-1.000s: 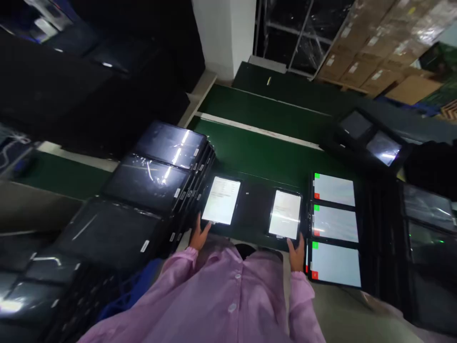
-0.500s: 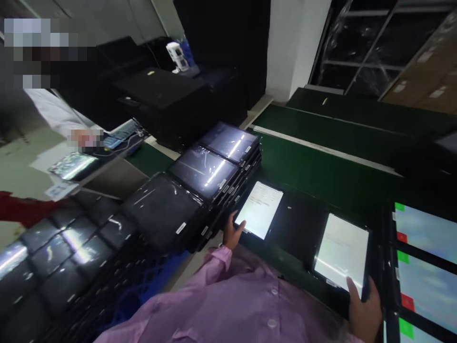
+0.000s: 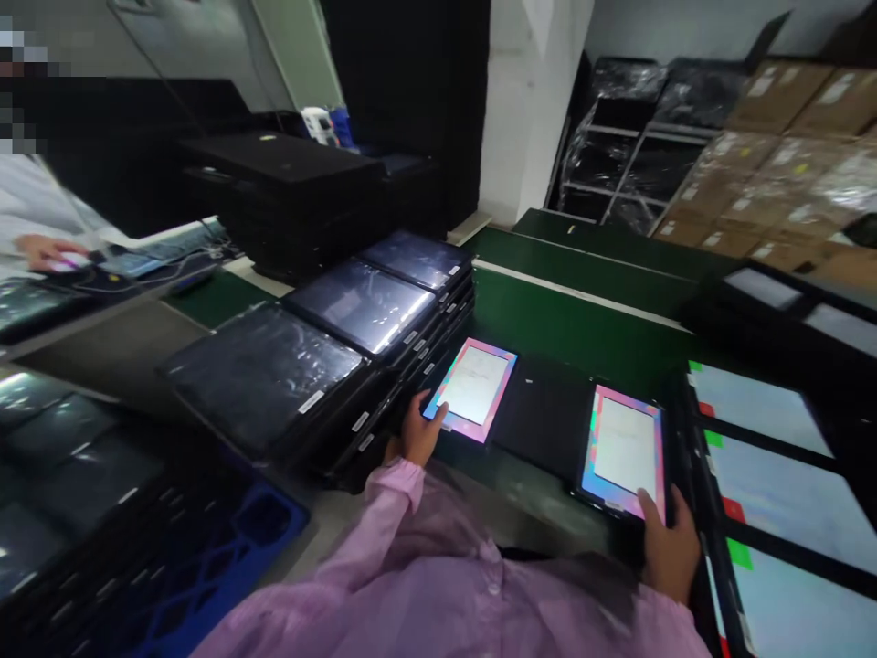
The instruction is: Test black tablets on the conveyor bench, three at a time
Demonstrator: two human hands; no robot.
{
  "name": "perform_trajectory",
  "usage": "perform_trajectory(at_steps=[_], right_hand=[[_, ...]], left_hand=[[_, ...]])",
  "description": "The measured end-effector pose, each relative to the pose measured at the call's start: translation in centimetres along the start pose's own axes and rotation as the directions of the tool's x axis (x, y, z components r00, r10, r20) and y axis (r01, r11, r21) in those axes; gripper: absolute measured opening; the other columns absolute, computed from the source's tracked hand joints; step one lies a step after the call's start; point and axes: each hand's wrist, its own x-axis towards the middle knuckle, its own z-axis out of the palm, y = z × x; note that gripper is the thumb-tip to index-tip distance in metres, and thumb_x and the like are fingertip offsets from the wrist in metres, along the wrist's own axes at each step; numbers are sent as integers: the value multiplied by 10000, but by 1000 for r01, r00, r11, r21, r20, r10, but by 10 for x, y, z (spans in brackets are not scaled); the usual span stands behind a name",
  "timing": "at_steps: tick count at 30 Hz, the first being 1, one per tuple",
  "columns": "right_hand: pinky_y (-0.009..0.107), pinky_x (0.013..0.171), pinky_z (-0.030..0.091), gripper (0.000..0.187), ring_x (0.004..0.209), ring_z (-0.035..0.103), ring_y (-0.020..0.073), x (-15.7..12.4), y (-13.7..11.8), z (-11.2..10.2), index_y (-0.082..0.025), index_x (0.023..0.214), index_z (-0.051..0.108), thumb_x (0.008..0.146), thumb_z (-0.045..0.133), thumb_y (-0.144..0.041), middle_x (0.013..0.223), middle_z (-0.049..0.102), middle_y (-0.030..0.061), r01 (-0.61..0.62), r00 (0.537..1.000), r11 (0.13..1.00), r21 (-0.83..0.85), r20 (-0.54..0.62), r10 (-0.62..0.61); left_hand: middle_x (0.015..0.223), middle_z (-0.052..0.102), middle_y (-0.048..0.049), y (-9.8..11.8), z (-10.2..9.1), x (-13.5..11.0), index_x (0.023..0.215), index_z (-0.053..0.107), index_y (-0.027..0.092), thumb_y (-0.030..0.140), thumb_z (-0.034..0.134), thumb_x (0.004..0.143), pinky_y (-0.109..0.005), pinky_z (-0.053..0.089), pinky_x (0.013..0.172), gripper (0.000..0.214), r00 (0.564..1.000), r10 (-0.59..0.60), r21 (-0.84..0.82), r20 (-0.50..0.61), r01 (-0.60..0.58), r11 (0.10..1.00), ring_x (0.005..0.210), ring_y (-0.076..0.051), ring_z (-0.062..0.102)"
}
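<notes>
My left hand (image 3: 420,431) grips the lower left corner of a lit tablet (image 3: 478,388), thumb on the screen and fingers at the edge. The thumb of my right hand (image 3: 671,539) rests on the lower right of a second lit tablet (image 3: 622,448), its fingers round the side edge. Both screens show a white panel inside a pink and blue border. Between them lies a dark flat panel (image 3: 541,411). Left of my left hand stand stacks of dark tablets (image 3: 370,302) with small white labels.
At right lie several lit tablets (image 3: 774,475) with red and green corner marks. A blue crate (image 3: 274,525) of dark tablets is at lower left. Behind is a green bench (image 3: 548,297), then cardboard boxes (image 3: 760,174). A co-worker's hand (image 3: 51,253) is on a mouse at far left.
Both held tablets went from a plain white screen to a white panel with a coloured border. The camera view has shifted; my hands stay on the same tablets.
</notes>
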Motion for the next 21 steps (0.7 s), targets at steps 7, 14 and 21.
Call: perform_trajectory(at_steps=[7,14,21], right_hand=[[530,1142,395,947,1343,521,401,0,21,9,-101,1411,617,787,592,-813,1429,595,207,125,989,990,71,-87,-119],[542,1199,334,888,1410,461,385,-19,3,-3,-83,1476,524,878,587,-737,1509,511,222,312,949,949,44,-57,-310],[574,1201,342,545,1339,554,317,-7,-24,23,-188,1296,651,1041,408,-603,1332,665,133,703,679,711,-13,312,-665]], left_hand=[[1315,690,-142,-3,2,3,1250,644,204,484,645,916,-517,445,1169,436,999,35,5,2,-35,999,1295,-336,611],[1433,617,-154,6,-13,-8,1348,596,196,463,602,922,-514,432,1192,503,988,150,38,41,-152,988,1366,-335,559],[1506,550,-231,44,-7,-40,1483,487,117,362,592,961,-638,257,1277,586,841,443,247,310,-521,817,1507,-397,411]])
